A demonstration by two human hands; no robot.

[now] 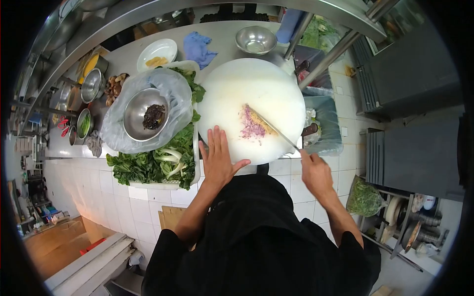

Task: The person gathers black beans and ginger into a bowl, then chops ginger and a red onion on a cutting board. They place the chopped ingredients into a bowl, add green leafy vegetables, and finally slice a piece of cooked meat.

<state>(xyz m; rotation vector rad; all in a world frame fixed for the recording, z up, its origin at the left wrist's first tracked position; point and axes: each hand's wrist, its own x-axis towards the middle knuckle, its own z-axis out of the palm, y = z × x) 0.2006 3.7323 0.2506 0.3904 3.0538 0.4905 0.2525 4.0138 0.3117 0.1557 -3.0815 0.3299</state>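
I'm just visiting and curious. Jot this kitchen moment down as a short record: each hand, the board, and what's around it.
left hand: hand spread open at the board's near left edge
right hand: fist gripping a knife
board: round, white
on board: finely chopped pink and yellowish bits, beside the blade
left of board: leafy greens; steel bowl of dark food on a plastic bag
beyond board: steel bowl, blue cloth

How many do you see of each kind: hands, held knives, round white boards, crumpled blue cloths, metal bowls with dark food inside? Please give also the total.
Hands (left hand, right hand): 2
Held knife: 1
Round white board: 1
Crumpled blue cloth: 1
Metal bowl with dark food: 1
Total: 6
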